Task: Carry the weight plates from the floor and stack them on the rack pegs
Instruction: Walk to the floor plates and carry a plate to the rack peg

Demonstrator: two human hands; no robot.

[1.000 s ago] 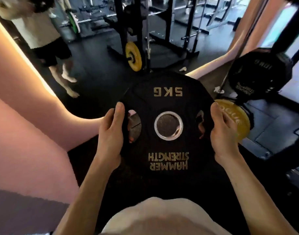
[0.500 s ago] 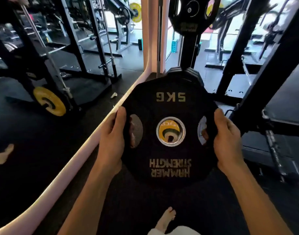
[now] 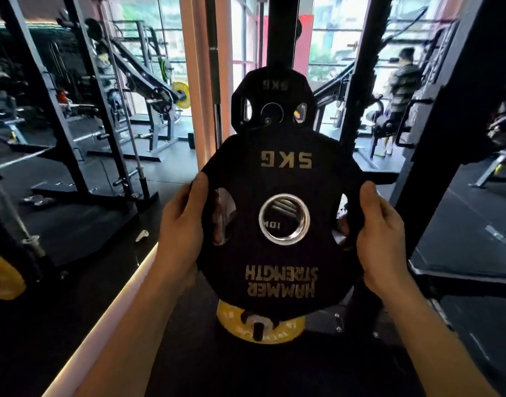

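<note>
I hold a black 5 kg weight plate point(image 3: 283, 262) flat-on in front of me, its gold lettering upside down. My left hand point(image 3: 180, 227) grips its left edge and my right hand point(image 3: 383, 233) grips its right edge. Straight behind it stands the black rack upright point(image 3: 280, 32). Another black 5 kg plate point(image 3: 271, 93) hangs on an upper peg there. A yellow plate point(image 3: 240, 328) sits on a low peg, just under the held plate. Through the held plate's steel-ringed centre hole, a dark plate marked 10 shows on a middle peg.
A black frame post point(image 3: 435, 133) rises close on my right. To the left a mirror wall with a lit base strip point(image 3: 102, 319) reflects squat racks and yellow plates. A person point(image 3: 403, 81) stands far back right by the windows. Black rubber floor point(image 3: 475, 224) lies all around.
My view has swung up and toward the rack. The held plate now lines up over the rack's pegs, with the upper 5 kg plate and the low yellow plate in view around it.
</note>
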